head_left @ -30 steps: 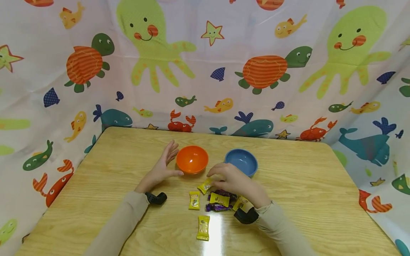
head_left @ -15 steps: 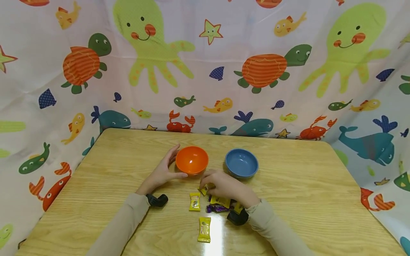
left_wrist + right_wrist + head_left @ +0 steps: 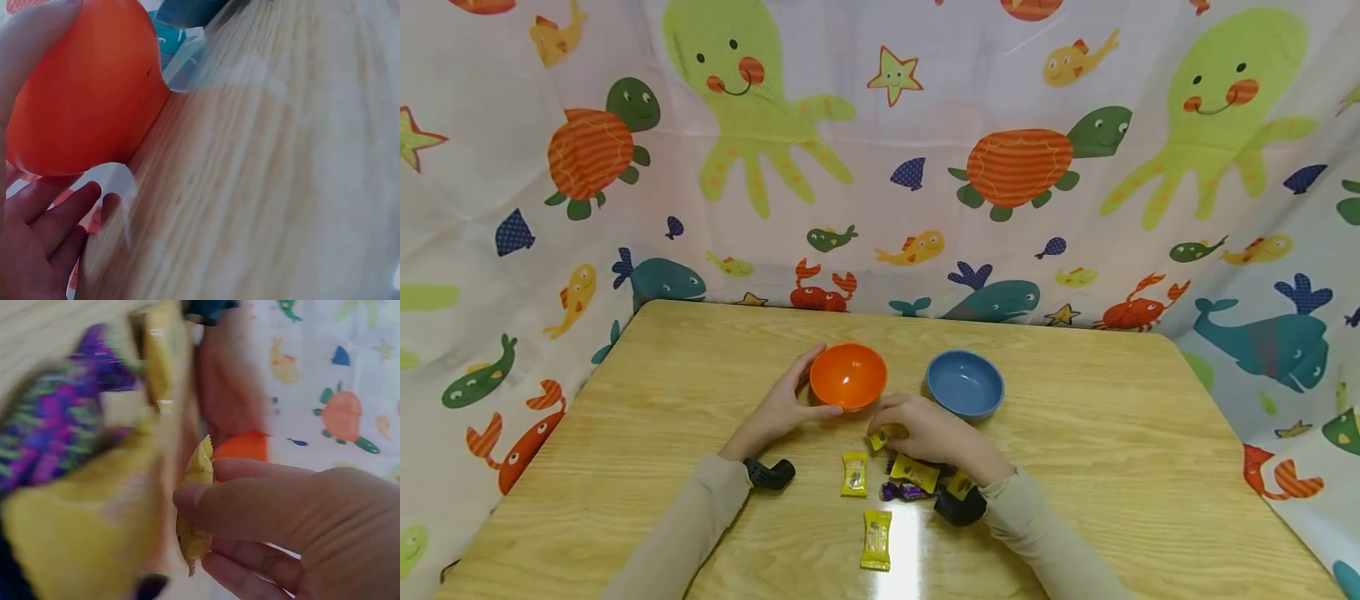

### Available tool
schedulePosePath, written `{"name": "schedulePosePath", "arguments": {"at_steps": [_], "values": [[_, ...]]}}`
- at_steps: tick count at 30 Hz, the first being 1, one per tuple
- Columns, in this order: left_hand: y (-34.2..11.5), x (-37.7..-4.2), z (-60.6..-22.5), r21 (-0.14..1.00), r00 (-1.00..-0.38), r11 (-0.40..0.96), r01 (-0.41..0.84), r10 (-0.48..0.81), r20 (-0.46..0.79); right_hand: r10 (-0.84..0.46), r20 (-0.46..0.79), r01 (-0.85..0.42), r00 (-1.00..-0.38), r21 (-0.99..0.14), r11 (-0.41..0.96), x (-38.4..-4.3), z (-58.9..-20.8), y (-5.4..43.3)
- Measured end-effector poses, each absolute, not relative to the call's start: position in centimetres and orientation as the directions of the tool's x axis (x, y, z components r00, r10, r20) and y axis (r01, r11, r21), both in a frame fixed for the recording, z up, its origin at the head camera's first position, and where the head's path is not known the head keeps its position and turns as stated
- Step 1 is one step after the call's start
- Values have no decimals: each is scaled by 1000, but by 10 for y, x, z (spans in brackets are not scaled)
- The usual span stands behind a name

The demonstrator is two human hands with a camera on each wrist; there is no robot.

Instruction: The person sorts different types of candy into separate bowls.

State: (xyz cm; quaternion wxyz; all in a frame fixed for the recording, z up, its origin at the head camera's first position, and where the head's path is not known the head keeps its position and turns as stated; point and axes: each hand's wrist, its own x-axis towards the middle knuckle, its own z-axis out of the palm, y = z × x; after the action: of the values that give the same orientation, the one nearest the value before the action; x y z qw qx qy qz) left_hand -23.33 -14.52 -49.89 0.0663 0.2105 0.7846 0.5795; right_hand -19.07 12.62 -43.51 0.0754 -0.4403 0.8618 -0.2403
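Note:
My left hand (image 3: 781, 408) holds the orange bowl (image 3: 848, 379) from its left side, thumb at the near side and fingers round the far left. In the left wrist view the thumb lies against the bowl's wall (image 3: 87, 94), and some fingers stand free below it. My right hand (image 3: 928, 429) pinches a yellow-wrapped candy (image 3: 886, 435) between thumb and fingertips; the right wrist view shows this candy (image 3: 195, 506) on edge. Beneath that hand lies a pile of yellow candies (image 3: 914, 473) and purple-wrapped candies (image 3: 906, 491), partly hidden by the hand and wrist.
A blue bowl (image 3: 965, 384) stands right of the orange one, behind the right hand. Two single yellow candies, a nearer one (image 3: 876, 540) and a farther one (image 3: 853, 474), lie left of the pile. A patterned curtain (image 3: 865, 167) hangs behind the wooden table (image 3: 1112, 433).
The right hand has come down leftward from near the blue bowl and taken hold of a yellow candy, now slightly raised. The left hand has closed in on the orange bowl.

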Motion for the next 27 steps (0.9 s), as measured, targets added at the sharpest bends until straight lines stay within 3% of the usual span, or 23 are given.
{"name": "schedulePosePath", "arguments": {"at_steps": [7,15,27], "values": [[-141,-233,-500,943,-911,239,233,393,125,-782,193,-737,-593,-520,431,-192,-412,131],[-137,-227,-500,944,-916,230,237,377,138,-685,275,-696,-674,-548,465,-203,-397,123],[-138,-228,-500,933,-921,261,247,362,143,-525,345,-622,-778,-539,568,-233,-412,80]]}}
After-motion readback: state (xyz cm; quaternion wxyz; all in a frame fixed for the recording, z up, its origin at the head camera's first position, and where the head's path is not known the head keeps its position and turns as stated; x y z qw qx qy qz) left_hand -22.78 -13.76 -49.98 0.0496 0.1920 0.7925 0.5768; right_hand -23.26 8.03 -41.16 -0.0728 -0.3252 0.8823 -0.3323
